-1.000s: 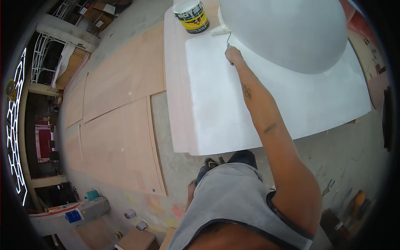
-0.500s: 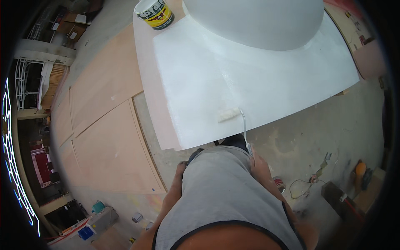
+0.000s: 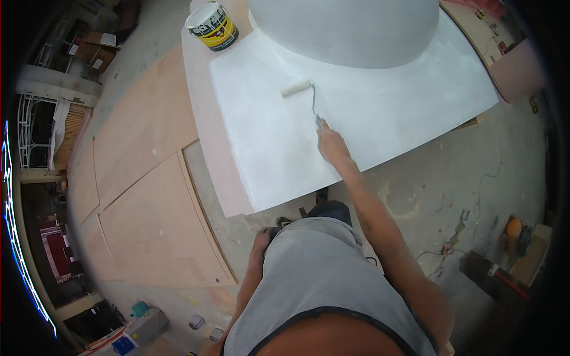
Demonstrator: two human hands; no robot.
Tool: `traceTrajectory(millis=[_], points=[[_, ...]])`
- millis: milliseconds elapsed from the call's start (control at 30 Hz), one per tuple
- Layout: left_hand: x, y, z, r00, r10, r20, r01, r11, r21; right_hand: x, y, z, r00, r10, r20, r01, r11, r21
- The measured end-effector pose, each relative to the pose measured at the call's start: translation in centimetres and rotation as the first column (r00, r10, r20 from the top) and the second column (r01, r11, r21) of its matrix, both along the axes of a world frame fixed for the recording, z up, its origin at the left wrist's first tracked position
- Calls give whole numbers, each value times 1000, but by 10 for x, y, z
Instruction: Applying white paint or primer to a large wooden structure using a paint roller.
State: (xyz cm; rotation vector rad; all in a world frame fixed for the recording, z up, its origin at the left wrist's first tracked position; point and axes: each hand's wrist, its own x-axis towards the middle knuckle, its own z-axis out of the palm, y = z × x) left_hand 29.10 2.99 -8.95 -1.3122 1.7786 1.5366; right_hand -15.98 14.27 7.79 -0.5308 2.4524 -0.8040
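We grip roller with right hand over white panel; left hand beside grey top, can't tell grip. Bucket label yellow-black, lettered.

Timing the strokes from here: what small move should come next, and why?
I'd probably roll the white cylindrical paint roller toward the near edge of the flat white panel: the right grip holds its slim grey handle, the roller lies roughly crosswise to that path, and white surface runs from it to that edge.

Soft, diffuse light, bent edges, black fisheye rim
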Motion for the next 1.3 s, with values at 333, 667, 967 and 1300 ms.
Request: traceTrajectory(millis=[333, 667, 967, 1300], points=[[143, 48, -6, 979, 200, 43, -195, 976, -98, -16, 10, -21, 993, 1, -119, -2, 1000, -8], [307, 78, -23, 949, 281, 144, -306, 931, 201, 275, 242, 60, 964, -239, 121, 230, 970, 80], [310, 24, -36, 849, 523, 73, -524, 816, 244, 228, 73, -14, 989, 45, -139, -64, 988, -140], [246, -109, 25, 867, 456, -201, -415, 884, 215, 186, -151, -6, 926, -339, -164, 215, 834, -508]])
